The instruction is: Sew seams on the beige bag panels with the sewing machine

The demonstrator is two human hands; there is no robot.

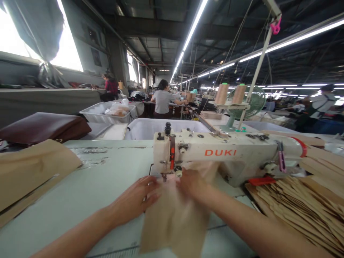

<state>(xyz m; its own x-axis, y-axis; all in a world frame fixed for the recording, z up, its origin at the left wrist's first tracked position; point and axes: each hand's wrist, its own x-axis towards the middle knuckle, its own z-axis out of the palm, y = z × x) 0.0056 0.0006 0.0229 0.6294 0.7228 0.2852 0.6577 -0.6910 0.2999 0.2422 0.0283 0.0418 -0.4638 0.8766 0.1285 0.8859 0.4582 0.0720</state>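
Observation:
A cream sewing machine [231, 154] marked DUKI stands on the pale green table [88, 186]. A tan fabric piece [174, 218] lies under its needle and hangs toward me. My left hand [137, 199] rests on the fabric's left edge beside the needle, fingers pressed down. My right hand [192, 184] lies on top of the fabric just right of the needle, blurred by motion.
A stack of tan cut pieces [303, 204] lies at the right. More tan fabric [29, 172] and a brown bag [43, 127] sit at the left. White bins [150, 129] stand behind the machine. Thread cones [221, 94] and a green fan [255, 102] rise behind; people work farther back.

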